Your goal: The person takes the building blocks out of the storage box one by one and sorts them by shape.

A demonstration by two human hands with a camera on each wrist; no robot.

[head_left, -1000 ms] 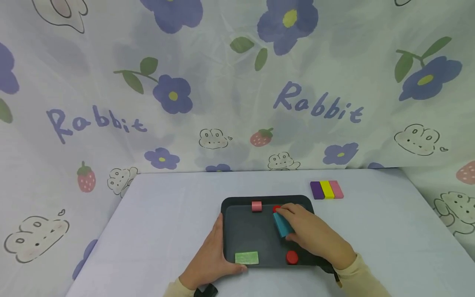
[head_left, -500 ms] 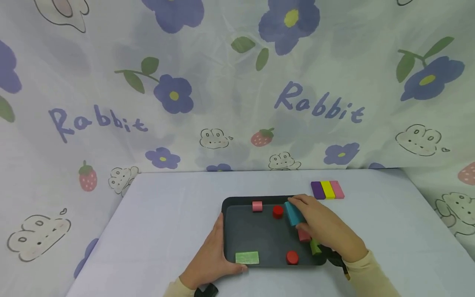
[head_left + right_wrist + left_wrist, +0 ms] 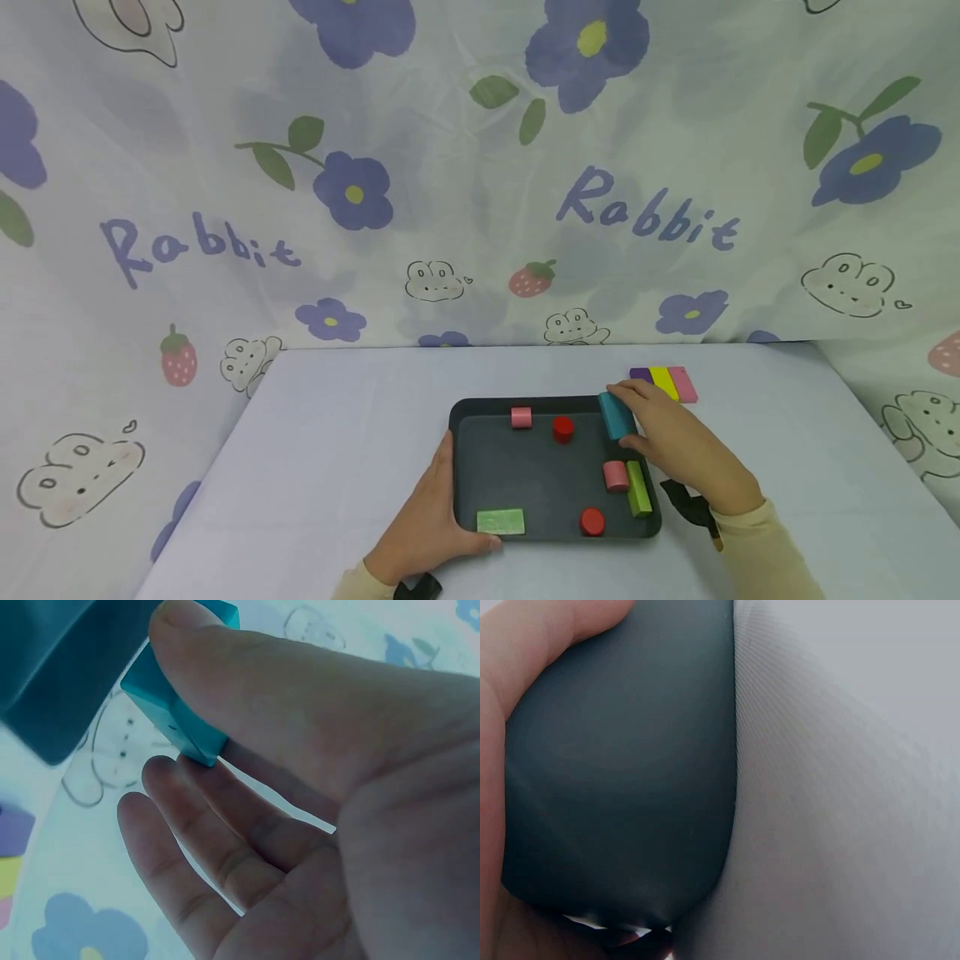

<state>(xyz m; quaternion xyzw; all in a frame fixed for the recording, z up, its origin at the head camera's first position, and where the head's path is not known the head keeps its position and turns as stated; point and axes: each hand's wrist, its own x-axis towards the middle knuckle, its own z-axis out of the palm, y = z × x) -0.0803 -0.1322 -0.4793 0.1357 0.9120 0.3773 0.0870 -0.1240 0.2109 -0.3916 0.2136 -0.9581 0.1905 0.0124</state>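
My right hand (image 3: 675, 437) pinches a blue block (image 3: 617, 416) between thumb and fingertips, over the right rim of a dark grey tray (image 3: 510, 467). In the right wrist view the blue block (image 3: 172, 712) is tilted in the pinch, beside the tray's dark outer wall (image 3: 67, 667). My left hand (image 3: 427, 517) grips the tray's left front corner, thumb along the front and fingers up the left side. Inside the tray are a pink cylinder (image 3: 521, 417), two red round pieces (image 3: 563, 429), another pink cylinder (image 3: 616, 476), a green block (image 3: 639, 490) and a light green block (image 3: 501, 522).
Behind my right hand, purple (image 3: 640, 372), yellow (image 3: 663, 382) and pink (image 3: 683, 384) blocks lie side by side on the white table (image 3: 360, 417). A patterned cloth (image 3: 480, 208) hangs along the table's back edge.
My right hand has moved right and away with the blue block, from over the tray to its right rim, uncovering the right-side pink cylinder and green block. The left hand has stayed put.
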